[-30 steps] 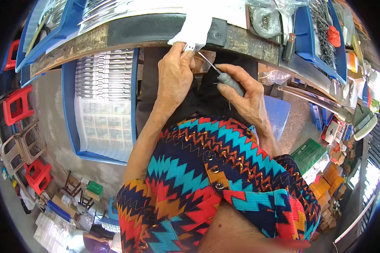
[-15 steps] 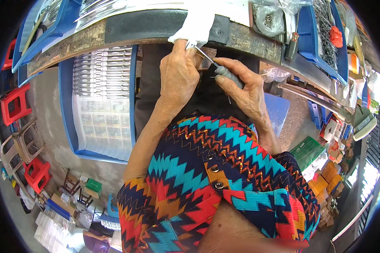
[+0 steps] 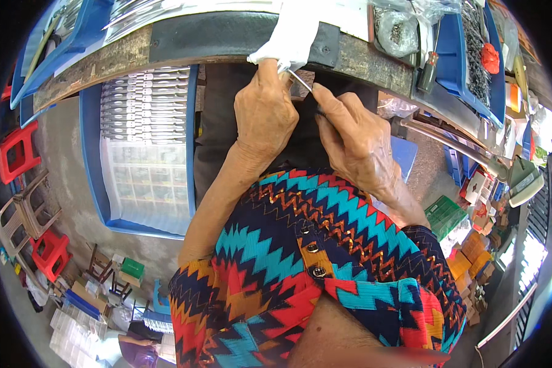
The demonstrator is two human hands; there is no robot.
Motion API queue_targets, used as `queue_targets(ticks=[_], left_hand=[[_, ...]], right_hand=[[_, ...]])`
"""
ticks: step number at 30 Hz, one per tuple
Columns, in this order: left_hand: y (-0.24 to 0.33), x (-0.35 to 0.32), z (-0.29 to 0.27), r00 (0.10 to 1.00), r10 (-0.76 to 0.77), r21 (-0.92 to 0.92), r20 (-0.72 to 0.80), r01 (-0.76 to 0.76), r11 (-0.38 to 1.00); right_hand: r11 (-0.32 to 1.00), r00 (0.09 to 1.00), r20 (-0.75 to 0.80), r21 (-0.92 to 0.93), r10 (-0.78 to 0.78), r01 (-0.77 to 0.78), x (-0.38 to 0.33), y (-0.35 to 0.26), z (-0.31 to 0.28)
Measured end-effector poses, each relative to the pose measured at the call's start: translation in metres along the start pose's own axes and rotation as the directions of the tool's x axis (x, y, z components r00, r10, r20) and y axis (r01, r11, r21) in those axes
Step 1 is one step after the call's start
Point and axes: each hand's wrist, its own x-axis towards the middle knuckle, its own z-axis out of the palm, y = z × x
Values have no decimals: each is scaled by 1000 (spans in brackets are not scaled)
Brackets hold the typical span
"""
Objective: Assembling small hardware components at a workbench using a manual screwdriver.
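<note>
At the bench edge my left hand [image 3: 265,113] is closed, its fingertips pinching a small silvery metal piece [image 3: 283,65] against a white cloth [image 3: 293,37]. The cloth hangs over the black pad [image 3: 214,35] on the edge. My right hand [image 3: 362,138] is wrapped round a screwdriver, whose thin metal shaft [image 3: 300,81] slants up to the metal piece. The palm and fingers hide the handle. How the tip meets the piece is too small to tell.
Below the bench at left, a blue tray [image 3: 93,159] holds rows of silvery metal parts [image 3: 146,104]. Another screwdriver [image 3: 429,72] lies on the bench at right, beside a blue bin [image 3: 452,67] of dark small parts. Red stools [image 3: 18,152] stand far left.
My right hand has turned over and closed round the screwdriver handle, which showed between thumb and fingers before. My left hand has shifted slightly right, still at the cloth.
</note>
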Motion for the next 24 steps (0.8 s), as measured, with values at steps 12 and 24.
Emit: queue_targets(ticks=[12, 24], left_hand=[[-5, 1, 4, 998, 53, 40, 39, -55, 998], [-3, 5, 3, 997, 65, 108, 31, -68, 992]], right_hand=[[898, 953, 30, -327, -302, 295, 2, 16, 3], [663, 874, 190, 585, 447, -467, 12, 0, -10]])
